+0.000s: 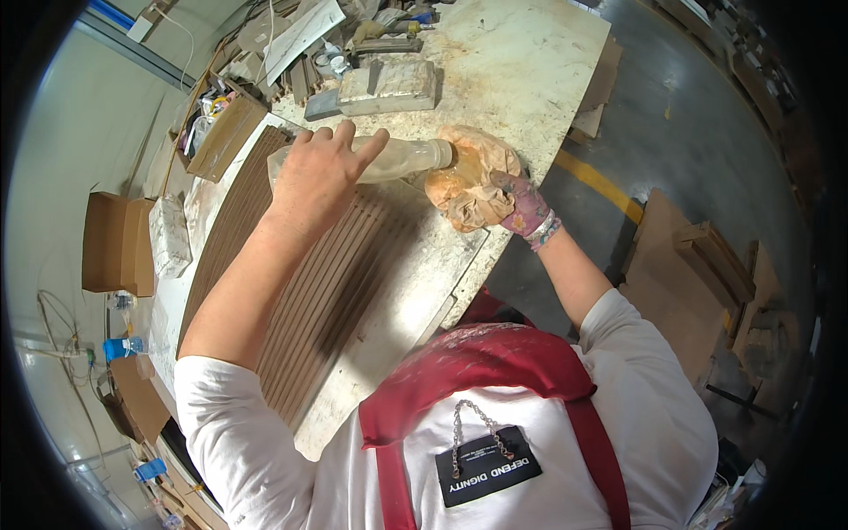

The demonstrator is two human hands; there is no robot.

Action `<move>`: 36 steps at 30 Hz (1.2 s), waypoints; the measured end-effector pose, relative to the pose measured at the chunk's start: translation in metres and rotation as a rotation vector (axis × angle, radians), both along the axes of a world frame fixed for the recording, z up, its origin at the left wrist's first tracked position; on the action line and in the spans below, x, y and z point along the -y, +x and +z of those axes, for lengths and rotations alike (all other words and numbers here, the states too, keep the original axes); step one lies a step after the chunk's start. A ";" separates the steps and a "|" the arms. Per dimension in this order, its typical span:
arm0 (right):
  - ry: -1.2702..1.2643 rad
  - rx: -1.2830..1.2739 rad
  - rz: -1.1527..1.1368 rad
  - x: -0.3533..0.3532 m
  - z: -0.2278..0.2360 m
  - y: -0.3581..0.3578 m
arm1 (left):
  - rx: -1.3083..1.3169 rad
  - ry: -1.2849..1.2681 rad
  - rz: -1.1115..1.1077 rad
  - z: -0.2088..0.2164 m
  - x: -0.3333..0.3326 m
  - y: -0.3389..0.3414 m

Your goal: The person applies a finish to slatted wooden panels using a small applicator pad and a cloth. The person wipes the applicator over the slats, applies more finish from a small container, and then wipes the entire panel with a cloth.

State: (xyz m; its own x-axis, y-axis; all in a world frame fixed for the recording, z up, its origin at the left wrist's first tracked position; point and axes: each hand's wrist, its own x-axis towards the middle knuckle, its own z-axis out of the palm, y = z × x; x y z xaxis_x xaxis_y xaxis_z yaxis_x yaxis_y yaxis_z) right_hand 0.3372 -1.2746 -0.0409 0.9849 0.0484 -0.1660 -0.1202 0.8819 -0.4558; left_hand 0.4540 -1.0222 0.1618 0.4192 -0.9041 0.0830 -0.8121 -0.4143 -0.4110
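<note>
My bare left hand (322,168) is wrapped around a translucent plastic bottle (397,160), tipped nearly level above the worktable. The bottle's mouth points right, right up against a crumpled peach-coloured cloth (481,208). A darker, wet-looking amber patch shows on the cloth by the mouth. My right hand (523,205), in a purple flowered glove, grips the cloth from its right side; part of the fingers is hidden in the folds. Beneath my left arm lies a row of long brown strips (309,300), set side by side on the table.
A dusty wrapped block (389,87) sits at the back of the pale worktable (521,53), with cluttered tools and scraps behind it. On the left are an open cardboard box (119,243) and a whitish wrapped bundle (170,234). Flat boards (676,291) lean at the right, beyond the table's edge.
</note>
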 end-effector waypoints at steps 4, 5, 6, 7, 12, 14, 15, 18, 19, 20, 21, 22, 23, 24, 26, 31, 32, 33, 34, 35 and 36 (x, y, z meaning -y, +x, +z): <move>0.049 0.033 0.000 0.002 0.003 0.004 | 0.008 0.033 -0.042 -0.004 0.005 0.000; 0.052 0.044 0.005 0.004 0.004 0.006 | -0.001 0.049 -0.051 -0.005 0.006 -0.002; 0.053 0.053 0.008 0.005 0.007 0.006 | -0.011 0.063 -0.061 -0.005 0.006 -0.005; 0.028 0.027 -0.025 0.005 0.003 0.006 | -0.035 0.074 -0.044 -0.005 0.006 -0.007; -0.174 0.060 -0.063 0.001 -0.024 0.019 | -0.055 0.025 0.002 -0.003 0.014 0.008; -0.073 0.001 -0.048 0.002 -0.028 0.017 | -0.065 0.028 -0.015 -0.008 0.019 0.015; -0.062 -0.027 -0.063 0.009 -0.042 0.018 | -0.067 0.038 -0.037 -0.009 0.022 0.013; -0.041 0.033 0.052 0.023 -0.001 0.020 | -0.136 0.032 -0.067 -0.018 0.020 0.014; -0.033 0.034 0.023 0.019 -0.004 0.020 | -0.198 0.090 -0.017 -0.016 0.021 0.011; -0.019 0.022 -0.010 0.017 -0.008 0.019 | -0.214 0.053 -0.045 -0.032 0.017 0.017; 0.008 -0.010 -0.046 0.011 -0.014 0.019 | -0.273 0.038 -0.017 -0.033 0.018 0.012; 0.038 -0.048 -0.068 -0.002 -0.018 0.023 | -0.374 0.048 0.107 -0.038 0.014 0.014; 0.095 -0.216 -0.082 0.000 -0.012 0.028 | -0.444 -0.092 0.095 -0.044 0.022 0.020; 0.146 -0.129 -0.057 -0.002 -0.013 0.033 | -0.519 -0.195 0.090 -0.049 0.028 0.027; 0.187 -0.152 -0.117 0.000 0.010 0.031 | -0.527 -0.413 0.030 -0.071 0.039 0.040; 0.233 -0.040 -0.191 0.051 0.009 0.026 | -0.762 -0.912 0.137 -0.147 0.093 0.109; 0.202 -0.087 -0.221 0.056 0.005 0.017 | -0.855 -0.993 0.207 -0.158 0.099 0.113; 0.169 -0.139 -0.260 0.060 0.000 0.004 | -0.959 -1.069 0.273 -0.164 0.110 0.110; 0.143 -0.179 -0.285 0.059 -0.006 -0.003 | -1.043 -1.146 0.347 -0.166 0.114 0.108; 0.099 -0.285 -0.347 0.060 -0.024 -0.004 | -0.972 -1.120 0.283 -0.194 0.103 0.126; 0.145 -0.211 -0.321 0.058 -0.037 -0.009 | -0.992 -1.104 0.287 -0.192 0.100 0.133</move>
State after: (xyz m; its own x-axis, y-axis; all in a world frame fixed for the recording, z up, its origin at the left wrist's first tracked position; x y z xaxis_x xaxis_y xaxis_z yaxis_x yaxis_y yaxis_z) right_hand 0.3284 -1.3329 -0.0781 0.8989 -0.2180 -0.3802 0.0938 0.9431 -0.3191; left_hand 0.5871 -1.1220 -0.0303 0.8575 -0.4594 0.2314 -0.4059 -0.3279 0.8531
